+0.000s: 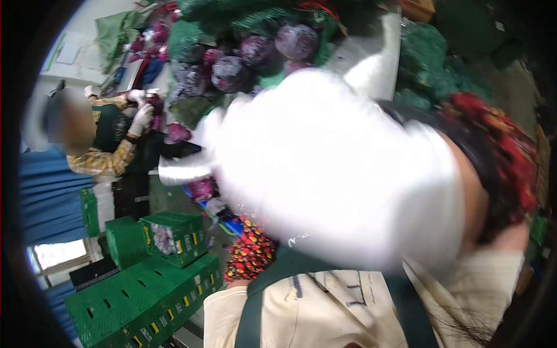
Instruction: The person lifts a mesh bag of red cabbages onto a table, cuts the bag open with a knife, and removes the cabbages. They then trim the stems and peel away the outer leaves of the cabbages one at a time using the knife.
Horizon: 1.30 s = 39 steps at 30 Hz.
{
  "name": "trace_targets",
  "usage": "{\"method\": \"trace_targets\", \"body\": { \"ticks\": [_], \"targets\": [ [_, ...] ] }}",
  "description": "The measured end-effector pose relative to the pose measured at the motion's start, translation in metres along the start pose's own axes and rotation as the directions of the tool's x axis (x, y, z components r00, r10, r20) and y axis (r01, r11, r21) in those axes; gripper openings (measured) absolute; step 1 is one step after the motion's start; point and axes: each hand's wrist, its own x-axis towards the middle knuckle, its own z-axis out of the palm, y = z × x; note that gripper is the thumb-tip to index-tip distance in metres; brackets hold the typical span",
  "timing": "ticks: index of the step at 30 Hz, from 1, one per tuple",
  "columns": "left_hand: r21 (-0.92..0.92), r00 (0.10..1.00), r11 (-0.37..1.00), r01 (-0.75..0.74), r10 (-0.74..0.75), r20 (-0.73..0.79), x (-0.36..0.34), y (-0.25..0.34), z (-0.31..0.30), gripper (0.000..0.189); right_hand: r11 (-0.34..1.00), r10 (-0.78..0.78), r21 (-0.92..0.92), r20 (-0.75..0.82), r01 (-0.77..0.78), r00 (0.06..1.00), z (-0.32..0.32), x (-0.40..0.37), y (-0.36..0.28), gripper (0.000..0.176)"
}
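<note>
In the head view, the person's white-gloved right hand (336, 174) fills the middle, blurred, its bare wrist toward 3 o'clock; I cannot tell whether its fingers are apart or together. A pale, shiny strip (184, 171) juts out beside it at 9 o'clock. Round purple cabbages (255, 51) lie at 11 o'clock, near green mesh netting (426, 55) at 2. The left hand is hidden, its red-and-yellow flowered sleeve (249, 255) showing at 7, and green plastic crates (145, 293) stand between 7 and 8 o'clock

green crates (130, 290): stacked (yellow patches showing) | blue curtain (52, 191): creased | window (60, 254): bright
</note>
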Motion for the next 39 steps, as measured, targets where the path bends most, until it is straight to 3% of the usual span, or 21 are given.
{"method": "trace_targets", "body": {
  "ticks": [3, 4, 7, 9, 14, 15, 16, 17, 18, 20, 23, 25, 28, 30, 31, 32, 33, 35, 37, 38, 39],
  "targets": [
    [0.124, 1.000, 0.992, 0.010, -0.009, -0.013, 0.007, -0.021, 0.008, 0.094, 0.922, 0.364, 0.139, 0.016, -0.362, 0.931, 0.074, -0.041, 0.034, 0.029],
    [0.177, 1.000, 0.984, 0.003, 0.002, -0.029, 0.008, -0.025, 0.009, 0.098, 0.886, 0.431, 0.234, -0.099, -0.400, 0.897, 0.119, -0.063, 0.045, 0.034],
    [0.288, 0.997, 0.957, 0.031, -0.008, -0.081, 0.004, -0.028, 0.010, 0.114, 0.786, 0.543, 0.359, -0.014, -0.503, 0.839, 0.201, -0.104, 0.037, 0.038],
    [0.262, 0.999, 0.965, -0.005, 0.017, -0.043, 0.005, -0.025, 0.010, 0.112, 0.624, 0.600, 0.464, 0.230, -0.629, 0.766, 0.217, -0.114, 0.015, 0.048],
    [0.172, 0.999, 0.985, 0.009, -0.017, 0.045, 0.013, -0.015, 0.005, 0.098, 0.642, 0.556, 0.468, 0.261, -0.607, 0.789, 0.239, -0.108, 0.008, 0.053],
    [0.171, 0.998, 0.985, 0.010, -0.020, 0.053, 0.015, -0.019, 0.005, 0.098, 0.661, 0.544, 0.480, 0.223, -0.577, 0.809, 0.238, -0.104, 0.010, 0.053],
    [0.149, 0.999, 0.989, -0.019, 0.011, 0.052, 0.018, -0.024, 0.004, 0.099, 0.625, 0.535, 0.446, 0.353, -0.641, 0.768, 0.236, -0.100, 0.014, 0.052],
    [0.129, 0.998, 0.991, -0.047, 0.041, 0.049, 0.020, -0.029, 0.003, 0.100, 0.621, 0.538, 0.446, 0.355, -0.644, 0.765, 0.235, -0.098, 0.017, 0.052],
    [0.131, 0.992, 0.991, 0.017, -0.034, 0.126, 0.018, -0.014, -0.002, 0.108, 0.632, 0.518, 0.458, 0.350, -0.625, 0.780, 0.234, -0.097, 0.018, 0.051],
    [0.126, 0.990, 0.992, 0.033, -0.050, 0.134, 0.018, -0.016, -0.004, 0.110, 0.638, 0.501, 0.472, 0.345, -0.608, 0.794, 0.229, -0.093, 0.021, 0.051],
    [0.131, 0.986, 0.990, 0.056, -0.075, 0.149, 0.018, -0.022, -0.006, 0.112, 0.653, 0.452, 0.407, 0.468, -0.639, 0.759, 0.225, -0.090, 0.023, 0.050],
    [0.142, 0.984, 0.988, 0.066, -0.088, 0.156, 0.019, -0.022, -0.006, 0.112, 0.763, 0.434, 0.471, 0.133, -0.442, 0.891, 0.237, -0.092, 0.025, 0.052],
    [0.002, 0.974, 0.998, 0.065, -0.063, 0.219, 0.024, -0.017, -0.009, 0.111, 0.787, 0.449, 0.400, 0.150, -0.469, 0.881, 0.237, -0.087, 0.034, 0.046],
    [0.209, 0.975, 0.978, -0.011, -0.036, 0.219, 0.027, -0.012, -0.011, 0.114, 0.786, 0.480, 0.380, 0.122, -0.487, 0.869, 0.246, -0.081, 0.043, 0.043],
    [0.208, 0.975, 0.978, -0.014, -0.033, 0.221, 0.025, -0.011, -0.011, 0.114, 0.785, 0.508, 0.360, 0.090, -0.504, 0.856, 0.248, -0.078, 0.049, 0.040],
    [0.334, 0.973, 0.932, -0.141, 0.069, 0.218, 0.021, -0.009, -0.010, 0.116, 0.761, 0.572, 0.267, 0.156, -0.591, 0.806, 0.248, -0.078, 0.058, 0.035],
    [0.453, 0.959, 0.853, -0.259, 0.171, 0.225, 0.017, -0.006, -0.010, 0.119, 0.784, 0.588, 0.260, -0.017, -0.564, 0.809, 0.265, -0.083, 0.069, 0.034],
    [0.399, 0.942, 0.863, -0.309, 0.222, 0.250, 0.007, 0.000, -0.012, 0.121, 0.391, 0.749, 0.362, 0.409, -0.846, 0.522, 0.246, -0.081, 0.081, 0.035],
    [0.266, 0.962, 0.930, -0.253, 0.213, 0.172, 0.000, -0.021, -0.013, 0.117, 0.489, 0.862, 0.178, 0.051, -0.854, 0.505, 0.310, -0.123, 0.116, 0.036],
    [0.278, 0.973, 0.932, -0.233, 0.223, 0.069, -0.006, -0.016, -0.015, 0.106, 0.347, 0.928, 0.128, 0.095, -0.929, 0.359, 0.296, -0.125, 0.114, 0.037],
    [0.285, 0.972, 0.930, -0.234, 0.228, 0.055, -0.005, -0.019, -0.018, 0.106, 0.372, 0.922, 0.082, 0.087, -0.925, 0.378, 0.298, -0.134, 0.113, 0.037]
  ]
}}
